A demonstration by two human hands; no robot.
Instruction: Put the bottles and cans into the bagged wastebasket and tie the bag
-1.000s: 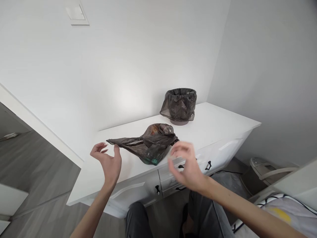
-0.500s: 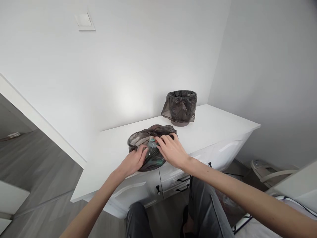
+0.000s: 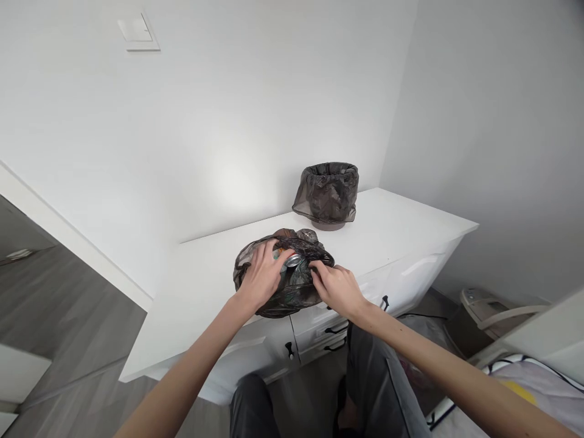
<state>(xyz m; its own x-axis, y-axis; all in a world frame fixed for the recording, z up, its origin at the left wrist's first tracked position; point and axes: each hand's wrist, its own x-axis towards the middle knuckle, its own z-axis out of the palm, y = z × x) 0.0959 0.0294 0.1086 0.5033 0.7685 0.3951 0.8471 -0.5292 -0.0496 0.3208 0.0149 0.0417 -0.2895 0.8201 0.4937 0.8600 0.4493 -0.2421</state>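
A dark, see-through plastic garbage bag (image 3: 292,304) lies with its mouth gaping on the white cabinet top. The silver end of a can (image 3: 293,261) shows in the opening, with bits of orange and teal packaging beside it. My left hand (image 3: 262,277) reaches over the bag's left side, thumb and fingers apart, the thumb tip against the can's rim; its other fingertips are partly hidden. My right hand (image 3: 338,289) is closed in a pinch on the bag's right edge. Behind the bag stands a small trash bin (image 3: 329,226) lined with a similar bag.
The white cabinet (image 3: 387,228) stands against the wall, with black handles (image 3: 336,331) on its front. My knees are close below it. On the floor at right is a grey-beige appliance or container (image 3: 483,313), near patterned bedding (image 3: 538,386).
My left hand has moved up and right over the bag's opening. The right hand has shifted right and down to the bag's edge. The can end now shows where a clear bottle was visible.
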